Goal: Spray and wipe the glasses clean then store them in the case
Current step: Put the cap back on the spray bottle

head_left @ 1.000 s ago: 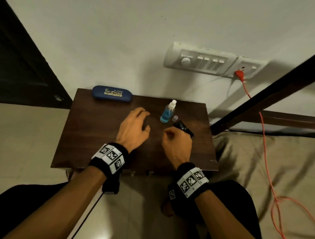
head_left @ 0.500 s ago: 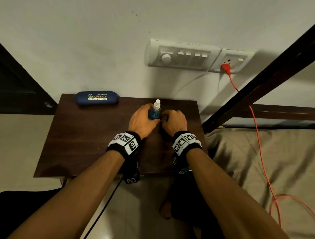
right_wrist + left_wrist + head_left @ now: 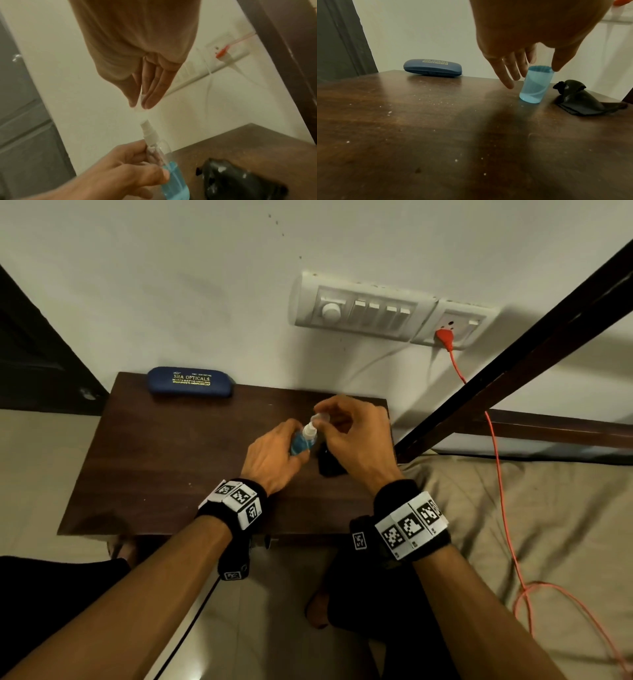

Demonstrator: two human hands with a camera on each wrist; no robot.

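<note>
The left hand (image 3: 274, 455) has its grip around the spray bottle (image 3: 303, 441), thumb on one side and fingers on the other, palm turned down. The right hand (image 3: 356, 436), raised above it, pinches the clear cap (image 3: 322, 417) between thumb and fingertips (image 3: 150, 100), just over the white nozzle (image 3: 147, 128). The bottle stands on the desk (image 3: 171, 460), its long axis nearly upright, nozzle up. A black cloth (image 3: 583, 100) lies just beside it. The blue case (image 3: 190, 381) lies closed at the far edge, lengthwise along the wall.

clear plastic bottle (image 3: 535, 86) — dusty wood table (image 3: 419, 135)
</note>
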